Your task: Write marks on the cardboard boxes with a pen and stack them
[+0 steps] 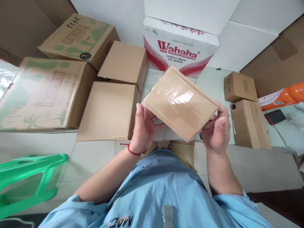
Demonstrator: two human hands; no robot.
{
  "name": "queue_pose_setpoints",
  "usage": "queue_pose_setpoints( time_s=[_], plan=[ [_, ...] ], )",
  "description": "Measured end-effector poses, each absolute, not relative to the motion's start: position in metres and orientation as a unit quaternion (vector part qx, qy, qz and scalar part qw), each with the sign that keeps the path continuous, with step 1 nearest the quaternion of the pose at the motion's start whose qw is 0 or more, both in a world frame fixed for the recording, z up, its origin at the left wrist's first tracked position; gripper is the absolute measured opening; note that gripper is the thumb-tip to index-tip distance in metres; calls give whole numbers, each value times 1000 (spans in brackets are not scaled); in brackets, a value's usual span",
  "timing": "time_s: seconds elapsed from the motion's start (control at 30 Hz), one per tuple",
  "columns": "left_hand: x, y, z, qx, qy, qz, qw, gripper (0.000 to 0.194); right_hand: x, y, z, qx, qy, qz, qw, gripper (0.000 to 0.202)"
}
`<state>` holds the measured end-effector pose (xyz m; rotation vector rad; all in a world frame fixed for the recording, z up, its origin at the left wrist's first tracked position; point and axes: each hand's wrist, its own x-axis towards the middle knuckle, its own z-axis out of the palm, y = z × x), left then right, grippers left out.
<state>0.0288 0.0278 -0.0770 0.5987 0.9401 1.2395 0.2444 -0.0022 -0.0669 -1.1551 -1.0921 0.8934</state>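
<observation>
A brown cardboard box (180, 109) with shiny clear tape across its top is held up in front of me, tilted and turned cornerwise. My left hand (146, 128) grips its left corner, thumb up along the side and the other fingers partly underneath. At the right corner my right hand (217, 129) is closed on the box, its fingertips hidden behind the edge. Left of my left hand stands a plain brown carton (109, 110), with another plain carton (124, 61) behind it.
Two green-printed cartons (80, 38) are at the left. A white and red Wahaha box (178, 47) stands behind. To the right are a small box (239, 87), a taped carton (251, 123), an orange bottle (289, 95) and a dark device (275, 117). A green stool (45, 177) sits lower left.
</observation>
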Motion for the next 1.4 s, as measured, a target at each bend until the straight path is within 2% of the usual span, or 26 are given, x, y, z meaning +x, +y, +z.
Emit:
queue_pose_setpoints(
  time_s=[0.1, 0.27, 0.43, 0.6, 0.7, 0.8, 0.87, 0.93, 1.03, 1.13, 1.2, 1.27, 1.33, 1.4],
  plan=[
    [20, 24, -78, 252, 404, 540, 694, 77, 250, -9, -70, -512, -519, 385, 567, 76],
    [-2, 14, -88, 266, 418, 499, 711, 78, 257, -45, -97, -551, -561, 367, 497, 61],
    [-9, -3, -109, 339, 478, 446, 676, 73, 259, -86, -145, -535, -629, 356, 439, 62],
    [-17, -20, -109, 520, 558, 334, 555, 30, 274, -97, -152, -518, -717, 254, 391, 61],
    [-20, -37, -99, 630, 594, 300, 401, 31, 300, -89, -138, -525, -717, 260, 377, 51],
    [-16, -50, -89, 690, 545, 392, 270, 29, 338, -72, -127, -660, -621, 225, 357, 30],
    [-11, -50, -82, 715, 478, 450, 239, 34, 366, -53, -126, -780, -532, 145, 295, 32],
    [-3, -42, -76, 748, 427, 456, 223, 32, 390, -32, -129, -853, -487, 62, 178, 37],
    [12, -23, -70, 795, 384, 422, 205, 26, 410, -2, -135, -894, -446, 35, 21, 54],
    [26, -6, -75, 827, 378, 372, 187, 26, 412, 17, -140, -898, -437, 45, -22, 58],
    [33, 2, -81, 843, 404, 310, 174, 34, 411, 23, -141, -897, -440, 45, -22, 61],
    [38, 6, -88, 853, 428, 250, 165, 44, 411, 22, -140, -898, -433, 62, 38, 65],
    [41, 7, -92, 861, 435, 215, 154, 50, 411, 19, -137, -881, -401, 115, 224, 59],
    [42, 6, -93, 868, 431, 199, 142, 52, 408, 14, -131, -781, -344, 222, 471, 46]
  ],
)
